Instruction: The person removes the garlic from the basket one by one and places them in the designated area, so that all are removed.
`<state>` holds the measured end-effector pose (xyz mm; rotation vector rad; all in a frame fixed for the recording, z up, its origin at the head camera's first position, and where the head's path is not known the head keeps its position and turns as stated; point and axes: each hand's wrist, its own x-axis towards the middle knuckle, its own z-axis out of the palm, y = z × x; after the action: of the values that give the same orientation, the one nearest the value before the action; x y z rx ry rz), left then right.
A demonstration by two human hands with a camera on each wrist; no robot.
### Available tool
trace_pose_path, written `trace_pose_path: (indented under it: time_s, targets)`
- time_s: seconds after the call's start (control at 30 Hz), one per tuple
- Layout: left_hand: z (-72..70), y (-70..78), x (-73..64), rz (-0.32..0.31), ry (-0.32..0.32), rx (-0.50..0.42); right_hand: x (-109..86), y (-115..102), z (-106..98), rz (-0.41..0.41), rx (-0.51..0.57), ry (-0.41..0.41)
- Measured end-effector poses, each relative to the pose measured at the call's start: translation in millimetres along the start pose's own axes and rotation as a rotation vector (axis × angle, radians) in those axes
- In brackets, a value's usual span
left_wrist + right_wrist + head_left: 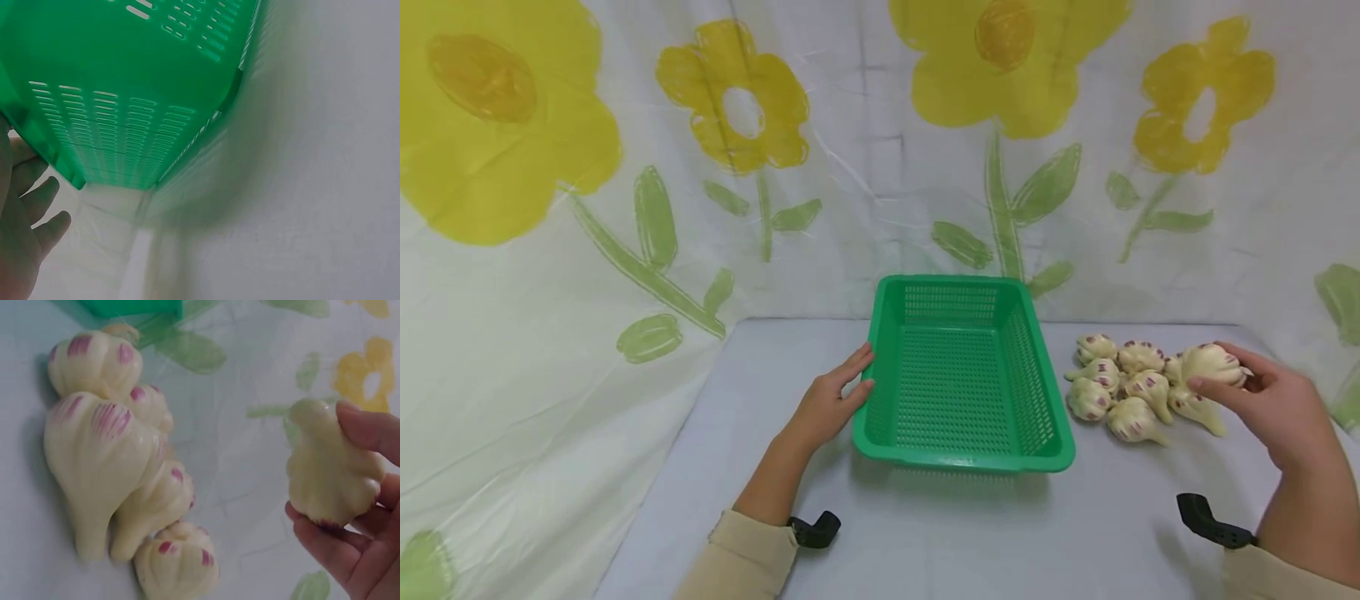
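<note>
A green perforated plastic basket [962, 461] stands in the middle of the table with nothing in it. At its left rim, my left hand [822, 410] rests with fairly straight fingers; in the left wrist view the lower fingers [42, 201] spread beside the basket wall. My right hand [1288, 412] holds a garlic bulb [1212, 365] between thumb and fingers, above the right end of a group of garlic bulbs [1141, 357]. The right wrist view shows the held bulb pale and smooth, its purplish base downward. Those on the table are cream with purple streaks.
A white table [977, 542] carries the basket and the garlic group, which sits right of the basket. Behind the table hangs a white sheet [857, 192] printed with yellow flowers and green leaves. Each wrist wears a black bracket [1206, 521].
</note>
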<state>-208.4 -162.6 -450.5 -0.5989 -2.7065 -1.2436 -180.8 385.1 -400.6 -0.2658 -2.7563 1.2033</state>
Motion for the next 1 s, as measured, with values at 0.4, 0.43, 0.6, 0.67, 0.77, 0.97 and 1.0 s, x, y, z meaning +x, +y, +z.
trace_pose_path:
  time_s: [0.4, 0.43, 0.6, 0.67, 0.77, 0.97, 1.0]
  targets:
    - [-1.0, 1.4, 1.7, 0.001, 0.005, -0.009, 7.4, 17, -7, 0.016, -0.384, -0.276]
    - [-0.7, 1.0, 1.7, 0.006, 0.007, -0.009, 7.3, 18, -7, 0.013, -0.397, -0.295]
    - [0.7, -2.1, 2.1, 0.022, 0.013, -0.001, 7.8, 27, -7, 0.014, -0.385, -0.427]
    - [0.9, -2.5, 2.5, 0.023, 0.014, -0.003, 9.0, 30, -5, 0.029, -0.357, -0.467]
    - [0.9, -2.8, 2.8, 0.025, 0.011, -0.007, 11.0, 34, -3, 0.058, -0.322, -0.500]
    - [0.8, -1.9, 2.3, 0.003, 0.002, -0.012, 11.4, 43, 3, 0.051, -0.279, -0.502]
    - [0.9, -1.6, 2.3, -0.003, 0.003, -0.011, 11.4, 44, 3, 0.047, -0.287, -0.501]
